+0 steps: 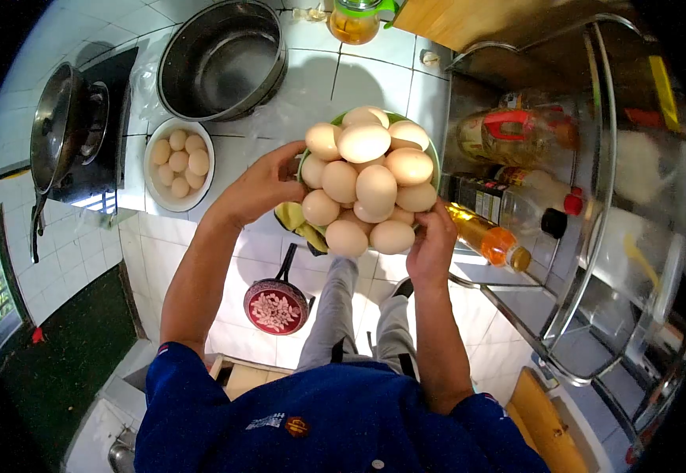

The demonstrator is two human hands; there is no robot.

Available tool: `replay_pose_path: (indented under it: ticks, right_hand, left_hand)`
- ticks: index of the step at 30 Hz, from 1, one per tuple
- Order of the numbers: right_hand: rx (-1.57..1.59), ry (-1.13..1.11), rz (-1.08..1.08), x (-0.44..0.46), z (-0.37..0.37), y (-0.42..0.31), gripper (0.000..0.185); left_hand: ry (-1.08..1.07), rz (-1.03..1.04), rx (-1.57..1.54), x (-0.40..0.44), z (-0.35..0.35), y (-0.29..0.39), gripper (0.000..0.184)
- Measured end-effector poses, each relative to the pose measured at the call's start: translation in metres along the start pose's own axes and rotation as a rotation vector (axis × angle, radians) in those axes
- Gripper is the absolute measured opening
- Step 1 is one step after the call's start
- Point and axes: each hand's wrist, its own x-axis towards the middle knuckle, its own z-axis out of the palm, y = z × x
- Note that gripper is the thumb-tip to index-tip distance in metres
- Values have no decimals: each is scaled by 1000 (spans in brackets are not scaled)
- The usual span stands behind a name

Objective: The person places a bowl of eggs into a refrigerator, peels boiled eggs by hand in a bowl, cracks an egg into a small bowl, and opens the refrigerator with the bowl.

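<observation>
Eggs (363,143) overfill a bowl (395,117) by the counter (374,71), left hand (268,185) and right hand (433,246) half open, cupping its sides; I reckon a slight tilt could send the top ones rolling off

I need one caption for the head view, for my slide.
Left hand and right hand hold a green container heaped with eggs near a black pot.

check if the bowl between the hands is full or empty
Full: eggs pile above the rim of the green bowl, held between the left hand and right hand.
</observation>
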Motion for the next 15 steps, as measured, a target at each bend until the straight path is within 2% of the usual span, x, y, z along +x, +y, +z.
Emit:
replay_pose_path:
  ticks: [5, 15]
  right_hand:
    - [-39, -54, 14, -22, 6, -22, 54]
    - [-85, -128, 37, -77, 12, -67, 54]
  left_hand:
    - [25, -61, -25, -28, 8, 14, 72]
    - [56, 3, -92, -90, 35, 26, 77]
